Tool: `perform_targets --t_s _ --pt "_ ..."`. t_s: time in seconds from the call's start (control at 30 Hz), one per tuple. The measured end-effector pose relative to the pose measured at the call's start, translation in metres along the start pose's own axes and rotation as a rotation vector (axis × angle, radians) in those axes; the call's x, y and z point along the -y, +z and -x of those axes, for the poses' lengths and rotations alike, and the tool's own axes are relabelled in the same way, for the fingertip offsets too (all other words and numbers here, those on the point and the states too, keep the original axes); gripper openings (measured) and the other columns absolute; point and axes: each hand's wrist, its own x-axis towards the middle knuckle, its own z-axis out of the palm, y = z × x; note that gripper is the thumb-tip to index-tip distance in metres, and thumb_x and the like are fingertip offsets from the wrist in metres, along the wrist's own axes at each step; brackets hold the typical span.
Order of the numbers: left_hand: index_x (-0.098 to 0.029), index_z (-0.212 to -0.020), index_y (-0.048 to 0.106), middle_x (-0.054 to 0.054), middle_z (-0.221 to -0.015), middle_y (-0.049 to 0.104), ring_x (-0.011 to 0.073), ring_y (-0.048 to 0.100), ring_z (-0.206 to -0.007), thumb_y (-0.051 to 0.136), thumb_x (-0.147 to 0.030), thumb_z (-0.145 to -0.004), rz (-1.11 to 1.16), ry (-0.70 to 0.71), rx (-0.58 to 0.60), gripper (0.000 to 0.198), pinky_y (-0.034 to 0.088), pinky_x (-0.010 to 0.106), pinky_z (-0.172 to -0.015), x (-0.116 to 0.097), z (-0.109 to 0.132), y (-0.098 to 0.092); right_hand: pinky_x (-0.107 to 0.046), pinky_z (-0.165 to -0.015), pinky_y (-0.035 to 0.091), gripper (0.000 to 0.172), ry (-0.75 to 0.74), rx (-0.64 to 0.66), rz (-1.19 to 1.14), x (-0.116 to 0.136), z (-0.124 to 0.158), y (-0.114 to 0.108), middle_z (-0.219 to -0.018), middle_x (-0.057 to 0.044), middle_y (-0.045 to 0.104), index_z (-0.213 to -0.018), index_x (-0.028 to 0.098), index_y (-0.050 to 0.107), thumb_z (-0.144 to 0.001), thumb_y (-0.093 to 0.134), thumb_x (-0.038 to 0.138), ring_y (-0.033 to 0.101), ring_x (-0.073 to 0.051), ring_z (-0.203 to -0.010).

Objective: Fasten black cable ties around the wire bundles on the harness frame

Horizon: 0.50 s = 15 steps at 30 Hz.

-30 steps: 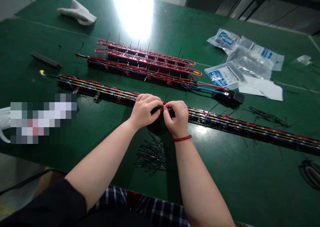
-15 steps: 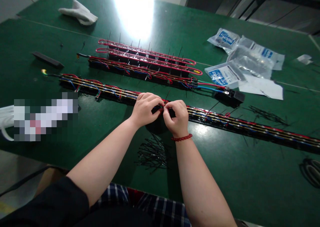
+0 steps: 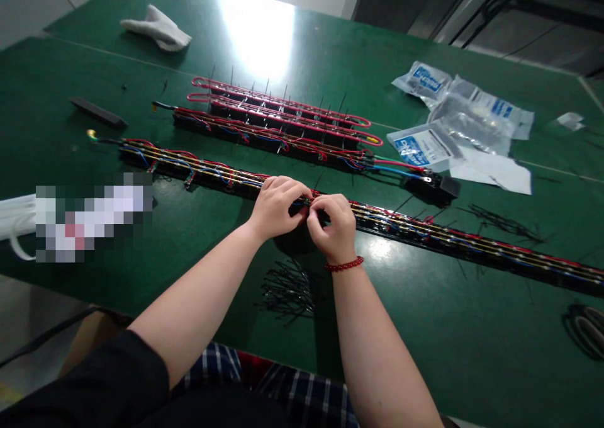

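A long black strip with red, blue and yellow wires [image 3: 448, 236] runs across the green table [image 3: 415, 327] from left to right. My left hand [image 3: 276, 206] and my right hand [image 3: 334, 225] meet over its middle, fingers curled and pinched together on the wire bundle. What sits between the fingertips is too small to make out. A red bead bracelet circles my right wrist. A loose pile of black cable ties [image 3: 289, 288] lies just in front of my hands.
Three shorter wired strips [image 3: 278, 129] with upright tie tails lie behind. Clear plastic bags [image 3: 465, 126] are at the back right, a white glove [image 3: 158, 28] back left, a black bar [image 3: 98, 112] at left, more ties [image 3: 503, 221] at right.
Both hands stay pinched at the same spot on the strip, with small finger shifts. The camera view has tilted slightly, moving everything a little down in the picture.
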Motion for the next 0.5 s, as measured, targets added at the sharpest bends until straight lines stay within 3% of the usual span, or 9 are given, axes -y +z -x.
perform_targets --t_s 0.5 --pt "-0.025 -0.094 0.065 0.001 -0.106 0.072 0.0222 0.059 -0.106 0.064 -0.030 -0.083 -0.004 0.008 0.011 0.012 0.037 0.039 -0.095 0.0005 0.0005 -0.0004 -0.034 -0.066 0.048 0.012 0.044 0.020 -0.009 0.0006 0.0002 0.0000 -0.071 -0.001 0.060 -0.070 0.023 0.053 -0.075 0.056 0.012 0.055 -0.018 -0.069"
